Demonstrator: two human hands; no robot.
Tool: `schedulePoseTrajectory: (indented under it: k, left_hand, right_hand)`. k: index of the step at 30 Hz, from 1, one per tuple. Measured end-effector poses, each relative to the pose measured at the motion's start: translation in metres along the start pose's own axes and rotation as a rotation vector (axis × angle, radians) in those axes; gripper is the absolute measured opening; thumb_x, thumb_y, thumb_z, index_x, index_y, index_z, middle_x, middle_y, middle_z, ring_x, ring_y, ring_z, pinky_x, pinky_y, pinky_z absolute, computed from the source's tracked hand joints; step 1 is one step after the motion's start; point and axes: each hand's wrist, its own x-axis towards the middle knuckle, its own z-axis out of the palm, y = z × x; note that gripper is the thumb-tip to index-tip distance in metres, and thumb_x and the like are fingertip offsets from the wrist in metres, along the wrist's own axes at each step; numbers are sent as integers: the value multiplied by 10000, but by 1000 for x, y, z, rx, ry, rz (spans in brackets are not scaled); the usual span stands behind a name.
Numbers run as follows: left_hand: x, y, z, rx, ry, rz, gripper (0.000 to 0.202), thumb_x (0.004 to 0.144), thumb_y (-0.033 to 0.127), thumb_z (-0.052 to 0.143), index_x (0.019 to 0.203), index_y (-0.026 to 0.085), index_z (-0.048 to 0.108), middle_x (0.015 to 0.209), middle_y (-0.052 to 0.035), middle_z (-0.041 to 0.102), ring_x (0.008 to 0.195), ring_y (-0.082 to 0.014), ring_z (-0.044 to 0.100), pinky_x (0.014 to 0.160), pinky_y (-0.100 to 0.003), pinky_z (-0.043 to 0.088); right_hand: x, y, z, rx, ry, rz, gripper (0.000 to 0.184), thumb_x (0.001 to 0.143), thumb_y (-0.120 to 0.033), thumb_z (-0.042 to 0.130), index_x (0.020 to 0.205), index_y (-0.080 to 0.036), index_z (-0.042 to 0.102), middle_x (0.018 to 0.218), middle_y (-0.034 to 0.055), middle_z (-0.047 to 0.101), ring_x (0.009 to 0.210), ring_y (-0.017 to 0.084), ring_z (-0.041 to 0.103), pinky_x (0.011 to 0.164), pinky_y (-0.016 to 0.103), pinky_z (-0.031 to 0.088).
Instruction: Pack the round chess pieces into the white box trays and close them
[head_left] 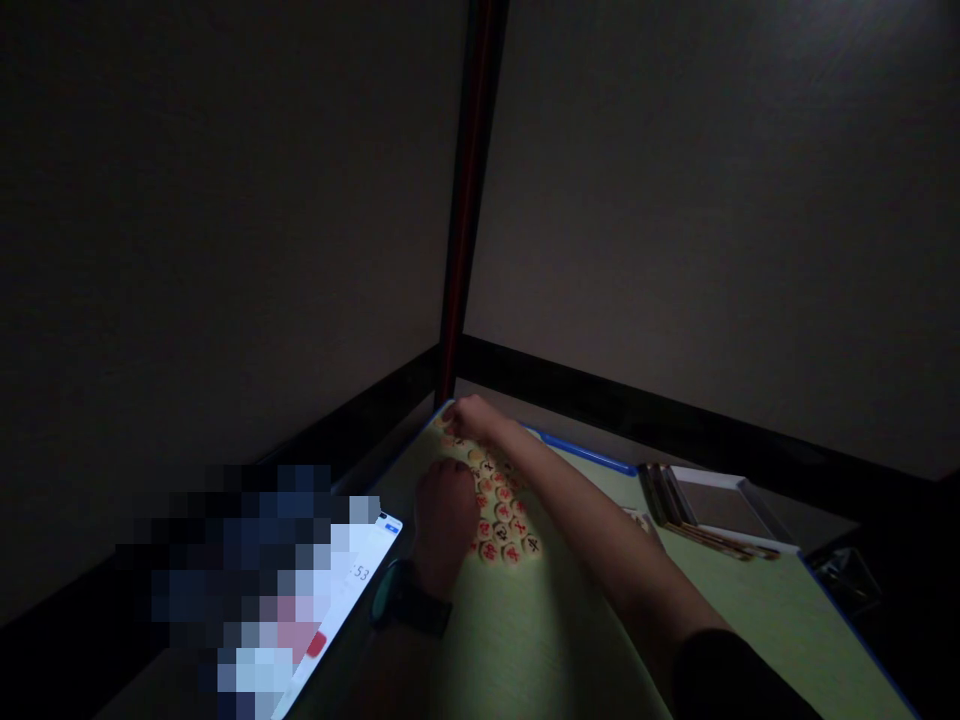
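Observation:
Round Chinese chess pieces (503, 510), pale with red or black characters, lie grouped in rows on the green tabletop (495, 640). At the group's left edge is my left hand (448, 505), its fingers curled down beside the pieces. A dark watch (405, 597) is on that wrist. My right hand (477, 416) reaches to the table's far corner, fingers bent down over a few pieces (448, 438) there. Both hands look closed, but dim light and the hands themselves hide what the fingertips hold, if anything.
A lit phone (360, 580) stands at the left, partly blurred out. On the right lie stacked thin boards (675, 505) and a shallow white-edged tray (731, 500). Dark-trimmed walls (675, 250) meet behind the table corner. A blue strip (589, 453) runs along the back edge.

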Motion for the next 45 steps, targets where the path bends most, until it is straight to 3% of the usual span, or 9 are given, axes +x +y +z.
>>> schedulePoseTrajectory:
  k: [3,7,15,19,23,27,33,40,45]
  left_hand:
    - [-1,1,-1,-25,-9,-13,344,910,41,395,1021,106,714,1031,-162,698,1011,-253,658,854,-346,507]
    - [-3,1,-4,-38,-15,-6,346,919,36,379,1018,95,705,1018,-160,700,992,-253,660,840,-347,502]
    - [-4,6,-9,-30,-48,-23,328,927,53,399,1031,93,708,1043,-169,694,1053,-253,638,853,-323,490]
    - [-3,3,-10,-35,-45,-54,358,931,40,366,1035,87,706,1037,-165,690,998,-243,657,823,-316,500]
    - [-4,0,-12,-47,-19,-108,384,923,24,349,1019,96,714,1000,-153,687,974,-232,657,792,-304,503]
    - [-8,6,-17,-4,-1,-57,367,916,37,371,957,112,729,967,-148,689,986,-253,638,837,-358,494]
    - [-11,5,-14,12,8,-48,377,919,36,344,945,104,714,948,-154,696,976,-273,652,820,-384,506]
    - [-4,-8,-7,-17,-29,-83,379,922,36,341,988,110,707,993,-156,699,963,-238,684,745,-300,512]
    - [-4,-12,-5,-23,-28,-110,365,924,48,353,975,110,710,987,-159,699,939,-232,688,736,-292,511]
  right_hand:
    - [3,-15,0,-41,-41,6,353,802,-145,681,1149,-173,743,1183,135,735,1071,259,695,831,255,511]
    - [4,-17,-3,-65,-84,-10,328,771,-129,705,1095,-137,756,1132,162,746,1038,274,702,809,263,519]
    - [12,8,-6,26,-88,-36,335,757,-36,687,1032,-197,789,959,8,793,922,150,724,757,155,486]
    - [14,15,-8,38,-68,-29,311,753,-26,690,971,-215,807,924,-13,797,917,153,730,760,160,489]
    - [-3,17,-12,35,-7,-33,238,789,-89,700,971,-205,801,983,19,793,1014,178,711,834,184,477]
    - [-34,13,-7,-16,-38,-51,152,827,-176,684,939,-149,783,966,84,784,941,202,712,790,221,477]
    - [-54,1,10,-192,-100,-63,238,837,-146,594,1008,-112,756,1010,168,754,955,259,693,773,279,470]
    - [-55,12,7,96,-46,-186,328,763,-29,610,1017,-169,763,980,54,769,900,178,687,786,237,470]
    - [-52,31,16,377,-1,-112,296,731,-14,649,955,-151,784,874,32,782,837,156,711,759,218,488]
